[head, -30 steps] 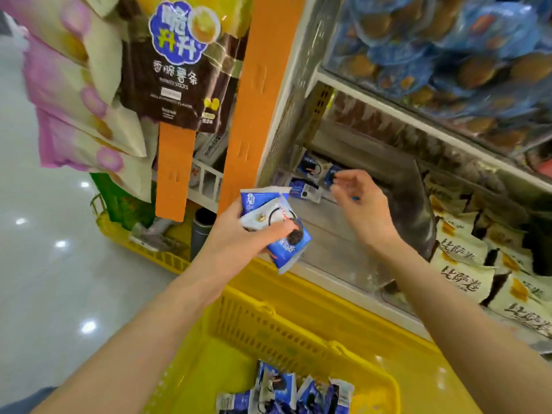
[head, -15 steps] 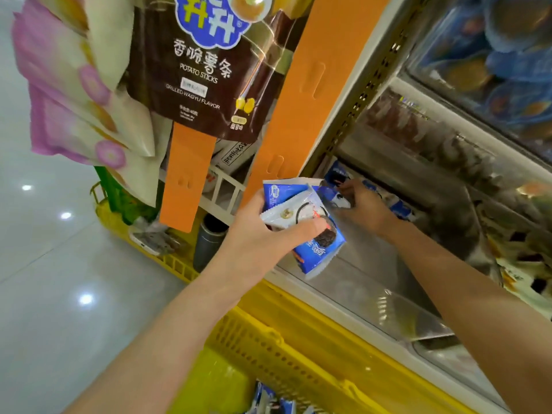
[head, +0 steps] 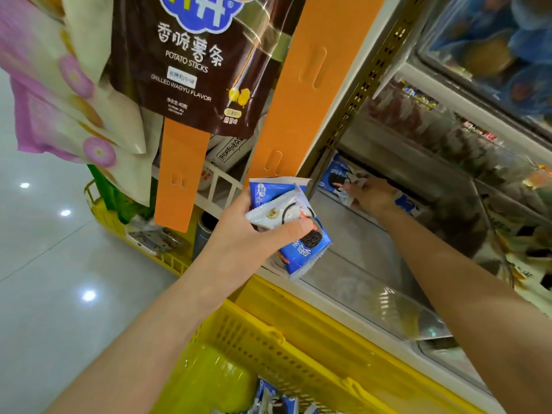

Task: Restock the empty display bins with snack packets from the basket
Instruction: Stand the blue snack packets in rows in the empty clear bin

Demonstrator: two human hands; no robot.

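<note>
Since a moment ago the right hand [head: 370, 196] has gone deeper into the bin [head: 358, 252], up to its far left corner; the left hand [head: 245, 246] has stayed by the near edge of the bin.

Left fingers [head: 295, 227] are curled round a bunch [head: 288, 231] of blue and white snack packs, with the thumb pressed on top; the bunch hangs over the near left part of the bin. Right fingers [head: 348, 188] reach out to the packets [head: 336, 176] at the far end of the bin; they are blurry and partly hidden, so I cannot tell if they pinch one or just push it flat.

Most of the bin floor shows bare and see-through, so I think the filling has only just begun. More packs lie in the yellow basket [head: 268, 339] near the bottom of the view. A brown bag [head: 191, 64] of potato sticks hangs on the left, above the left hand.

I think the step now is setting one pack in place at the far end. Next, the right hand would need to come back to the bunch, take one more pack and lay it beside the others; the left hand should keep a firm hold, since the packs look slippery and one could slide out and fall.
</note>
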